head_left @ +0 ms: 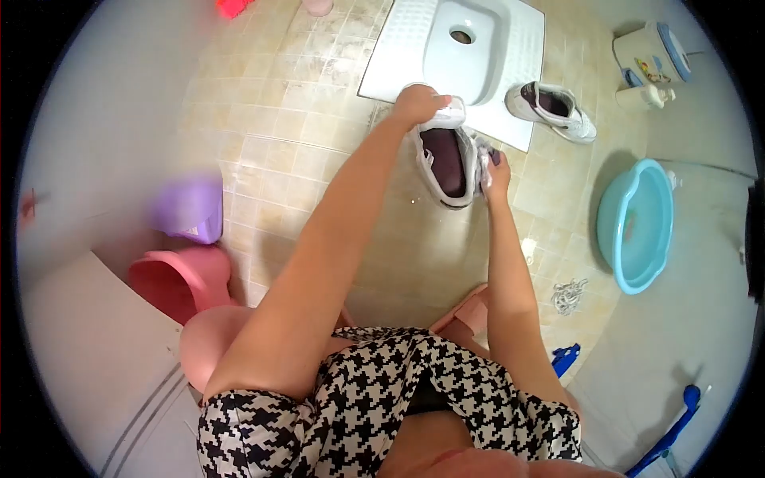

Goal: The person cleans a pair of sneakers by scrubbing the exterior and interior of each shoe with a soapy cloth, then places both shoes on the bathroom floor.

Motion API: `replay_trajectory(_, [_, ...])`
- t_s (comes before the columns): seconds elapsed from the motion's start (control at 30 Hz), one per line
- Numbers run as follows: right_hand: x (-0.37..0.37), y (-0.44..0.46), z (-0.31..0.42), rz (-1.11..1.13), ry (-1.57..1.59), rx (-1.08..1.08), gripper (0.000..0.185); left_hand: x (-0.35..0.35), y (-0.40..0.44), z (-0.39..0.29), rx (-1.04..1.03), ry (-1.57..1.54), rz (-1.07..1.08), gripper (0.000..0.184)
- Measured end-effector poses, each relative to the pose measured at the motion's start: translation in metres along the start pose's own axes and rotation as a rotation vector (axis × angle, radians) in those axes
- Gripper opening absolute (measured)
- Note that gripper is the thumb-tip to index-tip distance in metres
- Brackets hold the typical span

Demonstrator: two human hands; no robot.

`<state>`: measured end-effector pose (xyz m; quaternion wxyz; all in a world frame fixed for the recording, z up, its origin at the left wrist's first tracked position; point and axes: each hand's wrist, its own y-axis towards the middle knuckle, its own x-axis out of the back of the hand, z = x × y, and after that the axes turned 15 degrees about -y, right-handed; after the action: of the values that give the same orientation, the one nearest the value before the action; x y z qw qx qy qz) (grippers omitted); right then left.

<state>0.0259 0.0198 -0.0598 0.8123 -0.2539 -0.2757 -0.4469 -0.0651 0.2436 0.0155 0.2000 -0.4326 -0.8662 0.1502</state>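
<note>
Shoe [443,163]: left hand [421,104] grip clenched on toe [448,115]; right hand [498,177] grip closed around foamy item [484,162] against side.

A purple bin [205,209] stands beside a pink bucket [209,275], a squat toilet [502,56] farther off.

- Floor [362,231]: beige square tiles, dark stains toward top, some white suds or wet spots.
- White squat pan [406,56] set in floor, top centre.
- White shoe [575,123], dark insole, opening up, heel end over pan's right edge, toe on tiles.
- Turquoise basin [644,239], right side by wall, tilted, opening visible.
- Pale laces [569,295], tangled heap, near basin.
- Pink slipper [470,309], bottom centre, foot in it.
- Pink bucket [209,269], left side; purple container [209,209] just beside, blurred, probably on floor too.
- Red item [232,7], top left, cut off.
</note>
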Motion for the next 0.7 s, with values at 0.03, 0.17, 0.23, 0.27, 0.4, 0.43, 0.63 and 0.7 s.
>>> replay_trajectory(0.03, [0.000, -0.003, -0.003, 0.004, 0.001, 0.037, 0.032, 0.001, 0.019, 0.022, 0.101, -0.215, -0.004, 0.045])
replay_trajectory(0.17, [-0.012, -0.017, -0.025, 0.075, 0.034, 0.062, 0.022, 0.007, 0.045, 0.077, 0.324, -0.883, -0.141, 0.040])
replay_trajectory(0.23, [-0.017, -0.023, -0.036, 0.123, -0.015, 0.029, 0.021, 0.004, 0.032, 0.072, 0.380, -1.281, -0.245, 0.032])
replay_trajectory(0.27, [-0.017, -0.022, -0.040, 0.121, 0.009, 0.046, 0.021, 0.004, 0.027, 0.066, 0.359, -1.306, -0.246, 0.032])
replay_trajectory(0.4, [-0.001, -0.015, -0.030, 0.121, 0.022, 0.043, 0.020, 0.014, 0.017, 0.056, 0.201, -1.070, -0.182, 0.043])
replay_trajectory(0.43, [0.004, -0.012, -0.026, 0.130, 0.086, 0.033, 0.020, 0.018, 0.015, 0.048, 0.143, -0.924, -0.141, 0.048])
replay_trajectory(0.63, [0.018, 0.002, -0.017, 0.078, 0.204, -0.056, 0.025, 0.003, -0.072, -0.022, -0.939, 0.020, -0.567, 0.051])
replay_trajectory(0.7, [0.016, 0.005, -0.023, 0.088, 0.201, -0.053, 0.026, -0.008, -0.081, -0.034, -1.107, 0.343, -0.140, 0.054])
